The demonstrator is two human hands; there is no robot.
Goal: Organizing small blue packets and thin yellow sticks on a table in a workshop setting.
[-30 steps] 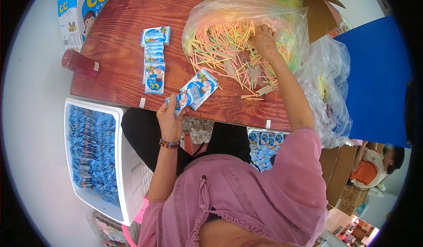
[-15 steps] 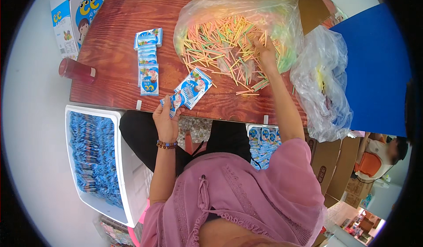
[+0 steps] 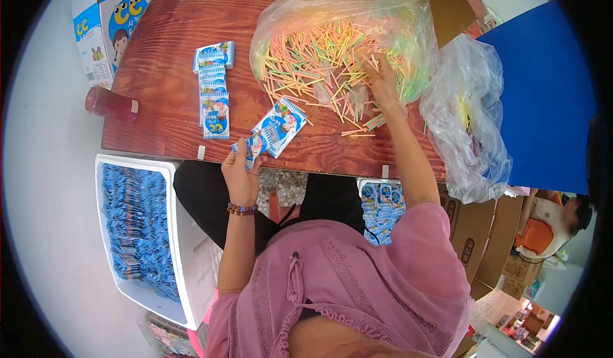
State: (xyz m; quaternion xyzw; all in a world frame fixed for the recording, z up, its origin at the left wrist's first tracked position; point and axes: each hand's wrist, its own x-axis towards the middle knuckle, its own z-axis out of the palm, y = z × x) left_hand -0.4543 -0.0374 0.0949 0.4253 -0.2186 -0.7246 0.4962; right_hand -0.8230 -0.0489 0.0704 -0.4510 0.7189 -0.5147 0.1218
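Observation:
My left hand (image 3: pixel 240 170) is closed on a small blue-and-white packet (image 3: pixel 255 146) at the table's near edge, thumb on top. That packet touches another blue-and-white packet (image 3: pixel 281 127) lying flat on the wood. My right hand (image 3: pixel 384 83) reaches into a heap of short, thin pastel sticks (image 3: pixel 319 58), pink, yellow and green, spread over an opened clear plastic bag (image 3: pixel 300 10). Its fingers are bent together around a few sticks; exactly how many is hidden. Left of the heap, several more packets (image 3: pixel 214 96) overlap in a column.
The reddish wooden table (image 3: pixel 159 58) carries a red translucent cup (image 3: pixel 112 103) at its left edge. A white bin (image 3: pixel 182 243) full of blue packets stands lower left; a second container of packets (image 3: pixel 383 211) sits under the table. A crumpled clear bag (image 3: pixel 469 122) hangs at the right beside a blue panel (image 3: pixel 543 103).
My right hand has shifted slightly up and left within the sticks, its fingers drawn in a little. My left hand and the packets have hardly moved.

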